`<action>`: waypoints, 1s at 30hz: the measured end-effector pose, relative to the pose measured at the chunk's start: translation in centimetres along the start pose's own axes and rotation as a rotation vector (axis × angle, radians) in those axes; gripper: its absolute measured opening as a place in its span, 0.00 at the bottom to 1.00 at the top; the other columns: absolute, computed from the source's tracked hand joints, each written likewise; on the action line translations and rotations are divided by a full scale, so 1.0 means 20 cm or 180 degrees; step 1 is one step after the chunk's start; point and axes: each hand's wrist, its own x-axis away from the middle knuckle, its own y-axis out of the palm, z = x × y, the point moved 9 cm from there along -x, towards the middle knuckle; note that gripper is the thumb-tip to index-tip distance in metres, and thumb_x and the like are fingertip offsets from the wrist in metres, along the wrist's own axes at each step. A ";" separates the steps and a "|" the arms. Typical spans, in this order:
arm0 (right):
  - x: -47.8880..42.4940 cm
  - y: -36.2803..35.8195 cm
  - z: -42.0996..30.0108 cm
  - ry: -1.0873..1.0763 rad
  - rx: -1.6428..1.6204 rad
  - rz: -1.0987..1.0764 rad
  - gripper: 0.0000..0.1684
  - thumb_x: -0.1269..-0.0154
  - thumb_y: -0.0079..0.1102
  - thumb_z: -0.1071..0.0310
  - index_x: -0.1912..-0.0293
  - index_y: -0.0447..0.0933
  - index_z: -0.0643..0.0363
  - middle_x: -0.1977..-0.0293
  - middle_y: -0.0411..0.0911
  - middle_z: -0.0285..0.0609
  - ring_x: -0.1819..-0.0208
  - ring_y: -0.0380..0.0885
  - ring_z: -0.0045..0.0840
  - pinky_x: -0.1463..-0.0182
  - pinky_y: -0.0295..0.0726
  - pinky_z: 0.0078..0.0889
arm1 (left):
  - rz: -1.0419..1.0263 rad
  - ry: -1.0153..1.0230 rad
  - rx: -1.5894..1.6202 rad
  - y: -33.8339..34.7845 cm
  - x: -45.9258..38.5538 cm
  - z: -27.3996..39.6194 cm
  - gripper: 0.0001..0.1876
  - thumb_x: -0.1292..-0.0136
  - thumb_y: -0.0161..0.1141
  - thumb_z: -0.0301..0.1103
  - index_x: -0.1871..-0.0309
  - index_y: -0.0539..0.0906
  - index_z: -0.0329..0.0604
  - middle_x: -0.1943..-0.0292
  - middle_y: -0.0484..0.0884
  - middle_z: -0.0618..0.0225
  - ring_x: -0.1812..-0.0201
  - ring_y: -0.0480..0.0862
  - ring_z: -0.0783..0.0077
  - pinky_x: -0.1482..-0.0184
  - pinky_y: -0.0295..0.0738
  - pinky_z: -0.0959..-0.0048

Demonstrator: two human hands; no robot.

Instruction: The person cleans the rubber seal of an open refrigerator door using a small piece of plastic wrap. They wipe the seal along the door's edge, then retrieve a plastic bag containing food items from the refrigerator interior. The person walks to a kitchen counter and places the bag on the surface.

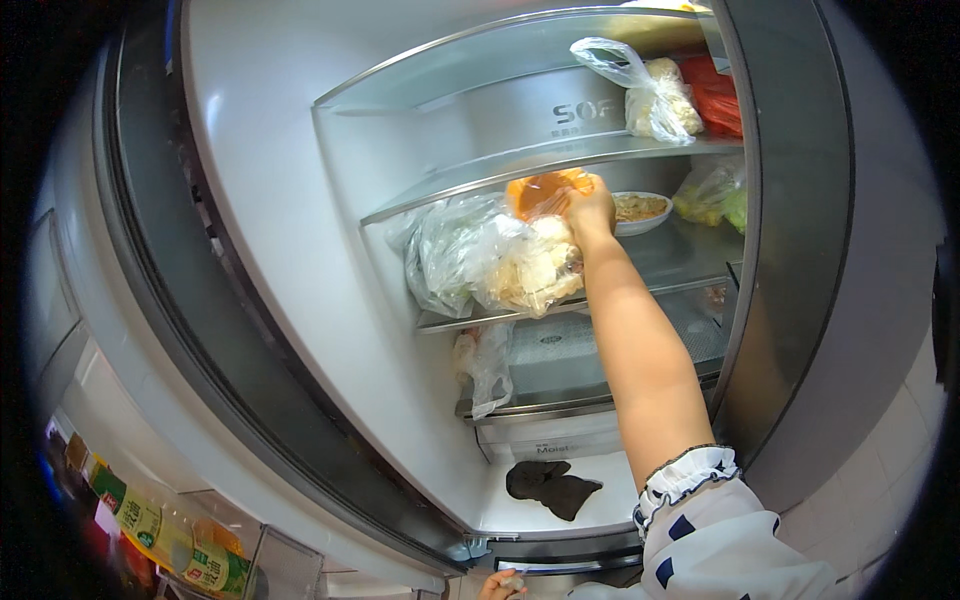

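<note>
Inside an open refrigerator, my right hand (590, 206) grips the near right rim of an orange bowl (547, 191), with clear plastic bunched by the fingers. The bowl is partly hidden behind a clear bag of pale food (536, 266), which sits at the shelf's front edge. Left of that bag lies a cloudy plastic bag (454, 251). A white dish of food (641, 210) stands just right of my hand. At the bottom edge, what appears to be my left hand (501, 585) is mostly cut off. Its fingers close on a small pale thing too unclear to name.
On the upper glass shelf (480, 169) are a knotted bag (664, 101) and a red bag (716, 97). Another bag (712, 195) sits at the middle shelf's right. Below hangs a plastic bag (487, 367). Dark cloth (553, 487) lies at the bottom. The door rack holds bottles (169, 532).
</note>
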 end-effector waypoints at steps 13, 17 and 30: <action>0.10 -0.03 0.14 0.0302 -0.1747 0.0309 0.15 0.40 0.63 0.73 0.52 0.75 0.60 0.60 0.80 0.43 0.62 0.80 0.27 0.60 0.80 0.33 | -0.0261 0.5314 -0.3913 1.51 -0.07 1.43 0.19 0.41 0.61 0.32 0.45 0.77 0.47 0.41 0.73 0.60 0.39 0.70 0.54 0.34 0.58 0.51; 0.09 -0.02 0.13 0.0410 -0.2181 0.0251 0.16 0.39 0.62 0.75 0.51 0.74 0.63 0.57 0.79 0.42 0.59 0.79 0.26 0.56 0.78 0.31 | 0.0107 0.5365 -0.4426 1.48 -0.33 1.65 0.12 0.43 0.63 0.34 0.56 0.81 0.47 0.38 0.70 0.59 0.40 0.71 0.49 0.36 0.65 0.52; 0.34 -0.36 -0.08 -0.0872 -0.1537 0.0748 0.17 0.39 0.58 0.74 0.49 0.74 0.64 0.60 0.80 0.44 0.58 0.79 0.28 0.51 0.76 0.31 | 0.0607 0.3809 -0.4348 1.29 -0.53 1.92 0.15 0.35 0.55 0.44 0.53 0.81 0.45 0.45 0.75 0.62 0.53 0.81 0.55 0.50 0.74 0.62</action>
